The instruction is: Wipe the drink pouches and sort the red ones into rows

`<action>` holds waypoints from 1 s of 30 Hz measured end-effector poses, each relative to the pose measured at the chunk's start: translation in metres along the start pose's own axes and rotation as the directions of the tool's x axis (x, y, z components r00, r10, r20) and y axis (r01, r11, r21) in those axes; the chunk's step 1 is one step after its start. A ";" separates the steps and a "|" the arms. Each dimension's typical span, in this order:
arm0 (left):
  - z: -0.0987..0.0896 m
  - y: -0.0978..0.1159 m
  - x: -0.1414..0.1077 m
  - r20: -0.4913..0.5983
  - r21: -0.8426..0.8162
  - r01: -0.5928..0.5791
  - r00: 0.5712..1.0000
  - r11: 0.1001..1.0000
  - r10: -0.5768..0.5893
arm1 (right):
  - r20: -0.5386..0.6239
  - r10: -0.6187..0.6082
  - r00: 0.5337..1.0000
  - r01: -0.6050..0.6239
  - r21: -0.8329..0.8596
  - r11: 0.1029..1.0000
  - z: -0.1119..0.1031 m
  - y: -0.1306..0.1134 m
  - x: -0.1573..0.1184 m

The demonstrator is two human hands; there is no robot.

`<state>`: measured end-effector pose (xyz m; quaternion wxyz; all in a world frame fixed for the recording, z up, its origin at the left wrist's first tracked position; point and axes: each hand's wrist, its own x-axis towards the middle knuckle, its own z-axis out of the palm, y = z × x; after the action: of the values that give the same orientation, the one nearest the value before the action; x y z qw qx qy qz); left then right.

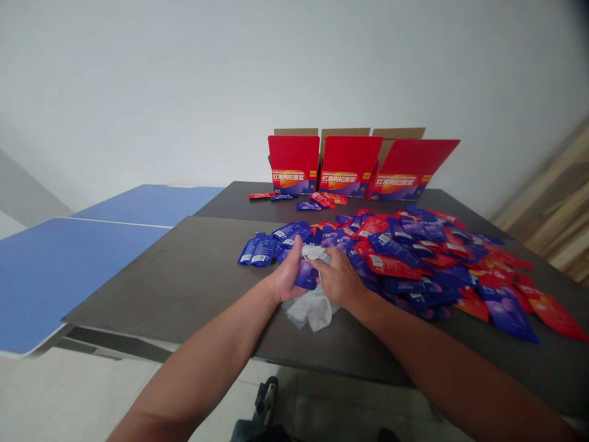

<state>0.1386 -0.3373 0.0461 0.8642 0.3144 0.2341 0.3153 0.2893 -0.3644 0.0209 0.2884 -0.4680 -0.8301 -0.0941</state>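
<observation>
Gripping a flat, glossy purple pouch between thumb and fingers, the left hand sits above the dark, matte surface. The right hand pinches a crumpled white cloth (limp, its folds drooping below), seemingly against the pouch, though fingers hide the contact. Slick red and blue packets heap alongside; three cardboard boxes stand behind.

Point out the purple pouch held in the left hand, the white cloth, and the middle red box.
Purple pouch (306,275): head view, on its printed face.
White cloth (317,308): head view, on its lower, hanging folds.
Middle red box (351,161): head view, on the plain red of its front.
</observation>
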 end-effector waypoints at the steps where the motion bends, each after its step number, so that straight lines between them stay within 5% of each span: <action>1: -0.001 -0.001 0.001 -0.010 0.020 -0.014 1.000 1.000 0.014 | -0.001 0.037 0.999 -0.037 0.004 0.999 0.000 0.000 0.001; 8: -0.008 -0.006 0.002 -0.023 0.156 -0.049 0.998 0.987 0.053 | -0.010 0.254 0.967 -0.254 0.020 0.967 0.002 0.006 0.008; 17: -0.008 0.000 -0.005 0.043 0.163 -0.080 0.996 0.983 0.074 | -0.091 0.359 0.929 -0.341 0.169 0.925 0.012 0.017 0.007; 21: -0.007 0.013 -0.003 -0.012 0.176 -0.315 0.947 0.933 0.321 | -0.093 0.354 0.931 -0.336 0.162 0.928 0.012 0.015 0.007; 23: -0.012 0.022 -0.001 -0.120 0.252 -0.507 0.829 0.824 0.547 | -0.087 0.352 0.932 -0.338 0.141 0.931 0.012 0.014 0.007; 26: -0.026 0.034 0.001 -0.258 0.561 -0.635 0.475 0.531 0.841 | -0.078 0.347 0.935 -0.337 0.117 0.934 0.011 0.012 0.007; 28: -0.035 0.039 0.000 -0.188 0.810 -0.506 0.254 0.296 0.949 | -0.074 0.338 0.938 -0.330 0.103 0.938 0.009 0.010 0.006; 29: -0.039 0.040 0.000 -0.114 0.901 -0.392 0.199 0.185 0.973 | -0.068 0.333 0.940 -0.326 0.094 0.941 0.009 0.009 0.006; 30: -0.043 0.040 -0.001 -0.034 0.960 -0.268 0.188 0.085 0.982 | -0.060 0.327 0.943 -0.322 0.084 0.943 0.008 0.008 0.006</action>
<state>0.0958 -0.2972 0.0445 0.1456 0.5817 0.4708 0.6471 0.2906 -0.3523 0.0173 0.3470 -0.5837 -0.7334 -0.0320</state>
